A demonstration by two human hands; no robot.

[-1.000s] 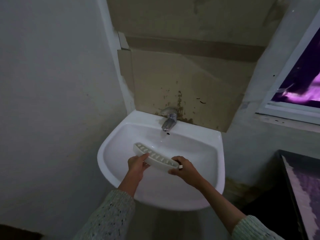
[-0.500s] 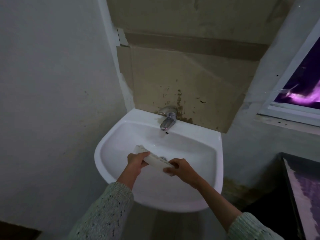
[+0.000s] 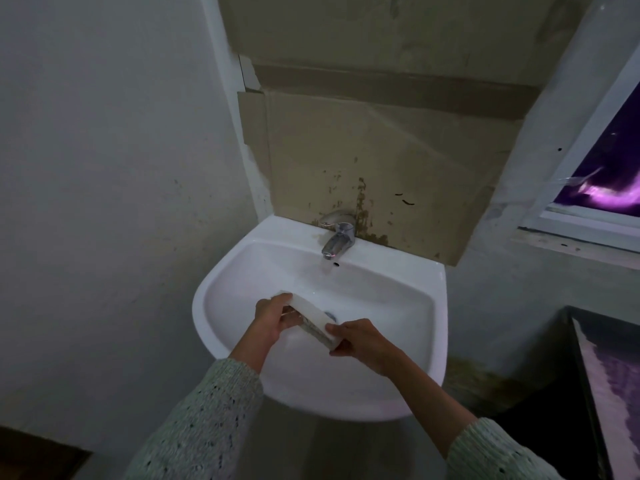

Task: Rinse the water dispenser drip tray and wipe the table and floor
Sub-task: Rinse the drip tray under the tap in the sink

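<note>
I hold the drip tray (image 3: 313, 317) by its two short ends, inside the basin of the sink (image 3: 408, 375), low over the drain and nearer the front rim than the back rim. The left hand (image 3: 273, 318) curls its fingers round the far-left end; the right hand (image 3: 360, 341) pinches the near-right end between thumb and fingers. Neither hand is free.

Reason for the two-end hold: it leaves the long faces uncovered, so water can reach them, and it lets me roll the tray about its long axis. The tray is tilted on edge, with its slotted face turned toward me and partly down. I judge this lets liquid drop out into the basin rather than onto the floor.

The tap (image 3: 337, 240) stands at the middle of the back rim. A faint stream appears to fall below the spout, but I cannot confirm it. The tray sits forward of that line, not under it.

Rinsing is in hand; table and floor wiping are not yet begun.
</note>
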